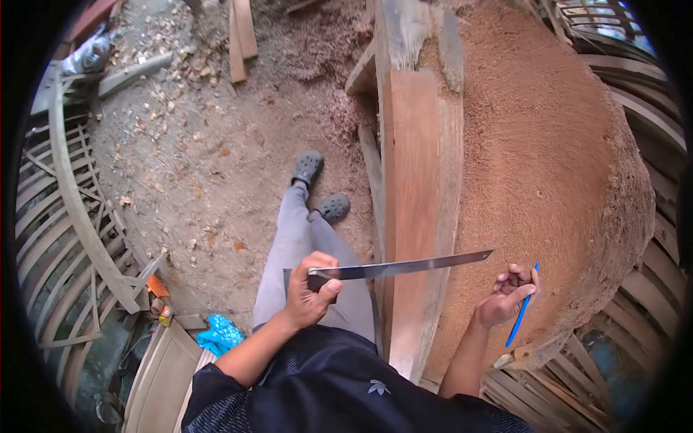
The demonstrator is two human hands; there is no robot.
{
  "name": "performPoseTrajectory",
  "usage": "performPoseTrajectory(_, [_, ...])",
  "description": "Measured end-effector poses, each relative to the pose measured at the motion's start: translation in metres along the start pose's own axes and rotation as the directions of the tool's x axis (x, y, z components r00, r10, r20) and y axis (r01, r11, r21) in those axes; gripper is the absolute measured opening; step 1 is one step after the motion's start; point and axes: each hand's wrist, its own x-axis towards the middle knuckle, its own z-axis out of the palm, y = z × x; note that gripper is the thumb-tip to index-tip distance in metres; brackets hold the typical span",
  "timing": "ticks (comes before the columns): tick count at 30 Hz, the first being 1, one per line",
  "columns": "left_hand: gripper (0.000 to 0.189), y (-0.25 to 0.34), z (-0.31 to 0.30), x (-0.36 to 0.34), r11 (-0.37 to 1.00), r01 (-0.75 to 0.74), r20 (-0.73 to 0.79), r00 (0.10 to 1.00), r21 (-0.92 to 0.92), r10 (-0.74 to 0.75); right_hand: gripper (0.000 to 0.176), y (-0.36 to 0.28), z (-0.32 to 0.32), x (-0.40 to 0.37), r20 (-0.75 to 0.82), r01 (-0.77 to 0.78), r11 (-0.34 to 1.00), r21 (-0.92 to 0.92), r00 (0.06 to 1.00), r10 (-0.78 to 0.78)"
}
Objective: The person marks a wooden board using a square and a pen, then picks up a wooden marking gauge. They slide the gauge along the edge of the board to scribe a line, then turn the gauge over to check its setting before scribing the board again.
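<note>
A metal try square or similar flat blade is held by its handle end in my left hand, in front of my legs. The blade reaches right, over the reddish-brown plank, with its tip above the sawdust. My right hand holds a thin blue pencil or pen between thumb and fingers, over the sawdust pile. The two hands are apart. Whether the blade touches the plank cannot be made out.
Curved wooden slats are stacked at the left. A bright blue bag lies at lower left, beside a pale wooden panel. More slats stand along the right. Two loose boards lie on the littered ground.
</note>
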Motion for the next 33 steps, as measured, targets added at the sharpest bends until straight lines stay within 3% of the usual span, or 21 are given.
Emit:
performPoseTrajectory(2, [0.023, 0.022, -0.016, -0.022, 0.996, -0.05, 0.029, 0.998, 0.072, 0.048, 0.043, -0.008, -0.029, -0.014, -0.044, -0.021, 1.0, -0.023, 0.999, 0.02])
performPoseTrajectory(4, [0.023, 0.041, -0.031, -0.038, 0.983, -0.104, 0.081, 0.992, 0.152, 0.093, 0.041, -0.019, -0.056, -0.039, -0.111, -0.192, 0.967, -0.17, 0.978, 0.175])
performPoseTrajectory(6, [0.022, 0.057, -0.043, -0.054, 0.973, -0.118, 0.083, 0.991, 0.197, 0.104, 0.04, -0.035, -0.074, -0.074, -0.184, -0.256, 0.96, -0.115, 0.955, 0.233])
performPoseTrajectory(7, [0.028, 0.076, -0.047, -0.061, 0.986, 0.025, 0.094, 0.995, 0.162, -0.041, 0.039, -0.042, -0.081, -0.095, -0.232, -0.324, 0.942, -0.088, 0.926, 0.296])
performPoseTrajectory(10, [0.021, 0.095, -0.066, -0.076, 0.999, 0.0, 0.222, 0.975, 0.04, -0.009, 0.035, -0.065, -0.093, -0.167, -0.254, -0.359, 0.933, -0.013, 0.904, 0.344])
performPoseTrajectory(12, [0.019, 0.11, -0.094, -0.082, 0.979, -0.063, 0.36, 0.933, 0.195, -0.012, 0.034, -0.073, -0.091, -0.22, -0.265, -0.313, 0.949, 0.023, 0.914, 0.308])
performPoseTrajectory(15, [0.023, 0.121, -0.139, -0.088, 0.766, -0.41, 0.494, 0.858, 0.495, 0.141, 0.03, -0.077, -0.067, -0.311, -0.286, -0.263, 0.965, 0.005, 0.924, 0.253])
performPoseTrajectory(18, [0.03, 0.139, -0.19, -0.107, 0.707, -0.429, 0.565, 0.823, 0.562, 0.05, 0.025, -0.12, -0.04, -0.399, -0.286, -0.28, 0.946, -0.162, 0.931, 0.226])
performPoseTrajectory(19, [0.034, 0.152, -0.207, -0.118, 0.732, -0.255, 0.503, 0.854, 0.631, -0.137, 0.021, -0.132, -0.03, -0.432, -0.308, -0.307, 0.942, -0.134, 0.917, 0.255])
performPoseTrajectory(21, [0.035, 0.166, -0.227, -0.132, 0.72, -0.183, 0.471, 0.854, 0.669, -0.221, 0.019, -0.179, -0.023, -0.48, -0.16, -0.393, 0.899, -0.193, 0.917, 0.366])
performPoseTrajectory(23, [0.032, 0.14, -0.271, -0.131, 0.74, -0.195, 0.542, 0.799, 0.644, -0.26, 0.018, -0.211, -0.023, -0.521, -0.051, -0.235, 0.876, -0.421, 0.97, 0.236])
performPoseTrajectory(24, [0.032, 0.139, -0.266, -0.133, 0.745, -0.23, 0.624, 0.721, 0.626, -0.302, 0.018, -0.216, -0.022, -0.538, -0.169, -0.297, 0.85, -0.435, 0.954, 0.247])
performPoseTrajectory(26, [0.029, 0.144, -0.261, -0.15, 0.799, 0.012, 0.562, 0.705, 0.601, -0.433, 0.016, -0.222, -0.024, -0.579, -0.048, -0.089, 0.861, -0.501, 0.996, 0.075])
performPoseTrajectory(28, [0.026, 0.152, -0.247, -0.158, 0.777, -0.041, 0.635, 0.603, 0.628, -0.482, 0.019, -0.245, -0.025, -0.607, -0.185, -0.175, 0.841, -0.512, 0.979, 0.091])
performPoseTrajectory(30, [0.026, 0.158, -0.22, -0.17, 0.649, -0.245, 0.684, 0.408, 0.72, -0.605, 0.022, -0.253, -0.029, -0.625, -0.295, -0.24, 0.832, -0.5, 0.951, 0.096])
performPoseTrajectory(31, [0.029, 0.144, -0.211, -0.18, 0.72, -0.393, 0.819, 0.335, 0.571, -0.467, 0.023, -0.257, -0.034, -0.635, -0.331, -0.276, 0.814, -0.51, 0.937, 0.111])
performPoseTrajectory(32, [0.029, 0.14, -0.203, -0.189, 0.726, -0.41, 0.833, 0.292, 0.553, -0.469, 0.024, -0.262, -0.039, -0.644, -0.366, -0.314, 0.798, -0.515, 0.922, 0.127])
performPoseTrajectory(33, [0.031, 0.144, -0.185, -0.205, 0.693, -0.543, 0.871, 0.177, 0.475, -0.458, 0.028, -0.268, -0.044, -0.651, -0.377, -0.331, 0.79, -0.516, 0.916, 0.138])
